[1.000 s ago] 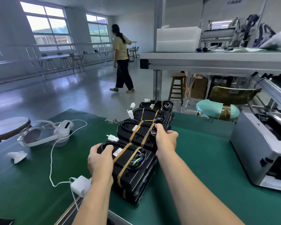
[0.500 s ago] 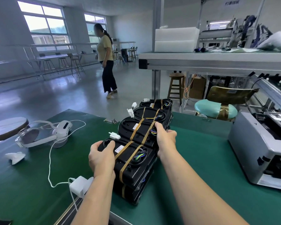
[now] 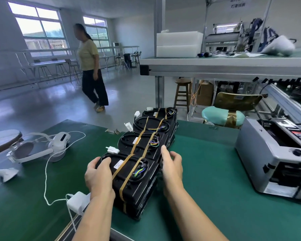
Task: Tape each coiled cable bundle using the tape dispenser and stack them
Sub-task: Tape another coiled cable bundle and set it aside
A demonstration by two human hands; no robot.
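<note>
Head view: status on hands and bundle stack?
Left hand grips left end of near bundle. Right hand open at its right side. White charger beside left wrist, clear of bundle.

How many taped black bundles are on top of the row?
4 in a line: nearest bundle, second bundle, third bundle, farthest bundle at the table's far edge. Lower layers partly hidden.

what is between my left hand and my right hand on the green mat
In the head view, the nearest black cable bundle stack, strapped with two tan tape bands, lies between the left hand and right hand.
</note>
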